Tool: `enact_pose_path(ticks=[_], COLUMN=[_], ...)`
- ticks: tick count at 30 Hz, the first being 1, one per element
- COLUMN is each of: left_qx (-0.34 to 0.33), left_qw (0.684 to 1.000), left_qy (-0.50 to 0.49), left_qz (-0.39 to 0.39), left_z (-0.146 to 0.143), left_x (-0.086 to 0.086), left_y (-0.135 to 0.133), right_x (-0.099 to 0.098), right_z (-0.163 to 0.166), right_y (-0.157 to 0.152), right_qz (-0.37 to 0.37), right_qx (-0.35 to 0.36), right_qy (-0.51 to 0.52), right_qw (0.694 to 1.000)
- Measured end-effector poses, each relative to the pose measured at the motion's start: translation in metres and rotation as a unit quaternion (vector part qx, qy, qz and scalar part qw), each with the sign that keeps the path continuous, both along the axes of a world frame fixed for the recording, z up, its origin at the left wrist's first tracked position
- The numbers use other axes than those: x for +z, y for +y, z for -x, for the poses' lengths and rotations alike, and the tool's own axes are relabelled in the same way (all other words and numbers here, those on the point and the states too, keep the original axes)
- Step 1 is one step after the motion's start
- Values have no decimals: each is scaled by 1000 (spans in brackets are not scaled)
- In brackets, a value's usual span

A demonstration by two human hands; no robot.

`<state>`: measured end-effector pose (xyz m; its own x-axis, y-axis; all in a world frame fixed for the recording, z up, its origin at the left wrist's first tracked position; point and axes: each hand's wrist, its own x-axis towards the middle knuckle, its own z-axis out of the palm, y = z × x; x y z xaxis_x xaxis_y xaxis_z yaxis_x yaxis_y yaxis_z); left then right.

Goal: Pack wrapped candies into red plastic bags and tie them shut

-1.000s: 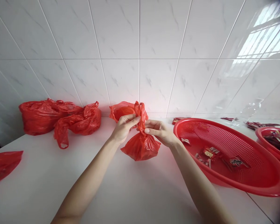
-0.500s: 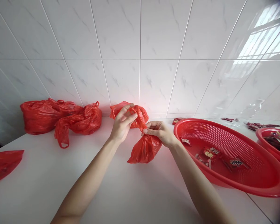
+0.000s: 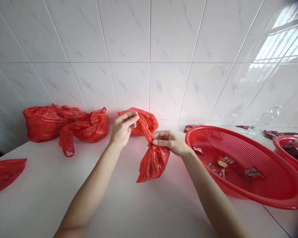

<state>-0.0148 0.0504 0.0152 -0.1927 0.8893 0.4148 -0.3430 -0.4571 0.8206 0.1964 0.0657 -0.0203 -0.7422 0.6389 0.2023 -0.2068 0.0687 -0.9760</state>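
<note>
Between my hands hangs a red plastic bag (image 3: 154, 163), its neck twisted narrow and its lower part bulging above the white table. My left hand (image 3: 123, 129) pinches the bag's top end and draws it up to the left. Lower down, at the base of the twisted neck, my right hand (image 3: 169, 142) grips the bag between thumb and fingers. Just behind, against the wall, another red bag (image 3: 149, 119) shows, partly covered by my left hand and the twisted neck. What is inside the held bag cannot be made out.
Filled red bags (image 3: 46, 124) stand at the back left, and a flat red bag (image 3: 5, 175) lies at the left edge. To the right sits a red perforated basket (image 3: 275, 178) with several snack packets (image 3: 252, 173). Beyond are a smaller red basket (image 3: 278, 142) and a clear bottle (image 3: 265, 119).
My left hand has moved left, pulling the bag's top into a longer, straighter twist. The bag's body hangs slightly lower. My right hand keeps its grip at the neck.
</note>
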Motion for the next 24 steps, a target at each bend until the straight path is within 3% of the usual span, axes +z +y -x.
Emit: enact_pose_path(ticks=[8,11,14,21,24], left_qx=[-39,-85,-122,-89,-82], left_qw=[999,986,957,958,955], left_qy=[-2,128,261,271,282], left_qz=[22,67,40,-24,-34], left_z=[-1,-6,-16,-24,-24], left_x=[2,-1,-7,-10,-9], left_y=[-3,-7,-11,-15,-16], right_x=[0,0,0,4,4], right_z=[3,6,8,2,2], right_y=[-1,-2,-5,-4,-4], right_qz=[-22,-31,-42,-36,-40], right_qx=[-114,-160,-187,-111,-117], right_qy=[47,76,80,50,60], right_qw=[992,984,978,992,990])
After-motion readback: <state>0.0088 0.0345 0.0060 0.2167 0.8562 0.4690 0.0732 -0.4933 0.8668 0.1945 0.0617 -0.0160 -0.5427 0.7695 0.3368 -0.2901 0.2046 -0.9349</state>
